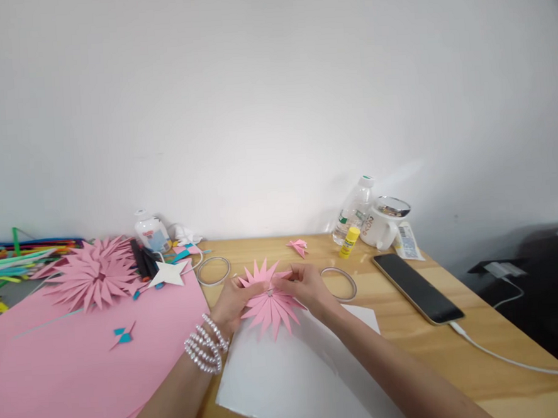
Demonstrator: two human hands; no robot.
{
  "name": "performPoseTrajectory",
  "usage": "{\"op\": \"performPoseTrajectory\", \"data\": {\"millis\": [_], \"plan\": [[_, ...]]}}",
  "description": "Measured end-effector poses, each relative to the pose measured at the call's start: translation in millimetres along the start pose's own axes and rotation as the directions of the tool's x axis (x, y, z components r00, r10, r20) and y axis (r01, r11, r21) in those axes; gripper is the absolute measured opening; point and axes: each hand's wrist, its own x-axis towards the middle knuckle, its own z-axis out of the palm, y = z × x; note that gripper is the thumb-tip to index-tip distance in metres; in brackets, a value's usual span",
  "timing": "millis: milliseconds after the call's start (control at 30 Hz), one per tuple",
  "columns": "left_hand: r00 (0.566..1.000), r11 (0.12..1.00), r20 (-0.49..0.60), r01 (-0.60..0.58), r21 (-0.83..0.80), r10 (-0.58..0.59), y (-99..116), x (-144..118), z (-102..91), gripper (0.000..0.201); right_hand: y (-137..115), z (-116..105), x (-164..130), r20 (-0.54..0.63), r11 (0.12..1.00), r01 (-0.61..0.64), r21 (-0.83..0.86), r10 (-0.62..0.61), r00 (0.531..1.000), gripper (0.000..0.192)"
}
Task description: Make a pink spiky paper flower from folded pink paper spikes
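Note:
A pink spiky paper flower (268, 305) is held over the wooden table between both my hands. My left hand (235, 302), with pearl bracelets at the wrist, grips its left side. My right hand (303, 287) pinches its right side, fingertips near the flower's centre. Under the flower lies a white paper sheet (289, 375).
A large pink sheet (71, 367) covers the left of the table, with finished pink flowers (94, 274), a white paper star (169, 274) and coloured strips behind. Two tape rings (213, 270), a small pink folded piece (299, 246), glue stick (350, 242), bottle, mug and charging phone (417, 286) lie around.

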Motion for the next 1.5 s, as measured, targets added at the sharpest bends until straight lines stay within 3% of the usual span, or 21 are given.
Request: {"op": "performPoseTrajectory", "data": {"millis": [200,300,367,467,600,667,833,1000,1500], "plan": [[0.998,0.999,-0.058,-0.016,0.04,0.019,0,0,0.0,0.023,5,-3,6,-0.011,0.992,0.047,-0.117,-0.048,0.999,0.02],[0.997,0.997,-0.075,-0.027,0.07,0.033,1,-1,1.5,0.022,6,-6,9,0.02,0.996,0.041,-0.085,-0.039,0.999,0.025],[0.997,0.997,-0.063,-0.028,0.069,0.032,2,-1,2.0,0.021,5,-7,11,0.04,0.997,0.018,-0.071,-0.016,0.999,0.03],[0.999,0.997,-0.036,-0.025,0.068,0.027,3,-1,1.5,0.019,4,-5,14,0.069,0.993,0.012,-0.118,-0.003,0.998,0.016],[0.999,0.997,0.034,-0.041,0.07,0.039,4,-2,1.3,0.023,4,-2,15,0.071,0.99,0.024,-0.136,-0.015,0.997,0.013],[0.997,0.997,0.056,-0.047,0.054,0.044,5,-3,1.9,0.026,4,-4,14,0.059,0.993,0.033,-0.117,-0.026,0.998,0.014],[0.999,0.999,0.016,-0.048,0.006,0.048,5,-1,0.6,0.025,5,-14,9,0.104,1.0,0.008,0.026,-0.011,0.994,0.038],[1.0,0.998,-0.01,-0.019,-0.065,0.018,5,1,-0.6,0.025,9,-15,-1,0.034,0.986,-0.004,0.169,-0.002,0.999,0.035],[1.0,0.993,-0.021,-0.014,-0.118,0.012,8,1,-0.5,0.023,16,-10,-1,-0.028,0.966,0.115,0.231,-0.111,0.993,0.04]]}}
